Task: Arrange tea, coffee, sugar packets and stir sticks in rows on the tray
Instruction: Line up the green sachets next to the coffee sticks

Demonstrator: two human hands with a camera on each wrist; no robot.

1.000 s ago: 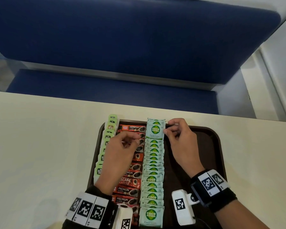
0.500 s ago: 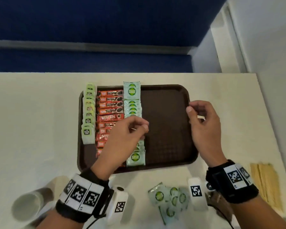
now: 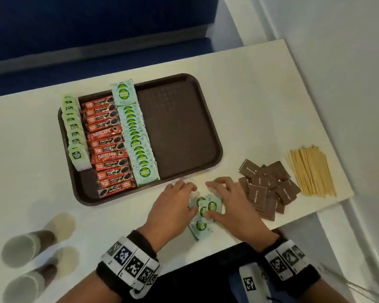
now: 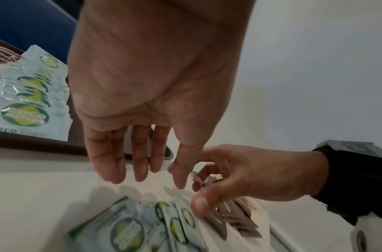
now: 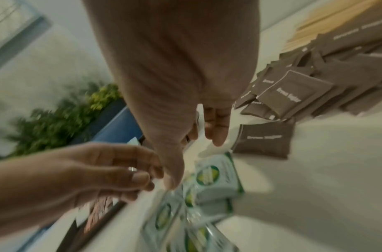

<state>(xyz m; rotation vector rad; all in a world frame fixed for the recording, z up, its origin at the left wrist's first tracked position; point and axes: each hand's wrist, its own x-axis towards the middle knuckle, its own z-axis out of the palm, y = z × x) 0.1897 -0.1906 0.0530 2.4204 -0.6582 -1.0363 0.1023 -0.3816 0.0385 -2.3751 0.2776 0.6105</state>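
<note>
The brown tray holds three rows: green tea bags, red coffee sachets and green-white coco sugar packets. Its right half is bare. A few loose coco sugar packets lie on the table in front of the tray. My left hand hovers at their left with straight, relaxed fingers and holds nothing. My right hand is spread over them from the right, its thumb touching the pile. Brown sugar packets and wooden stir sticks lie on the table to the right.
Paper cups lie on their sides at the near left of the white table. The table's right edge runs just past the stir sticks. A blue bench stands beyond the far edge.
Both hands have left the far end of the coco sugar row on the tray and come back to the loose packets near the table's front edge. My view has swung down and right.
</note>
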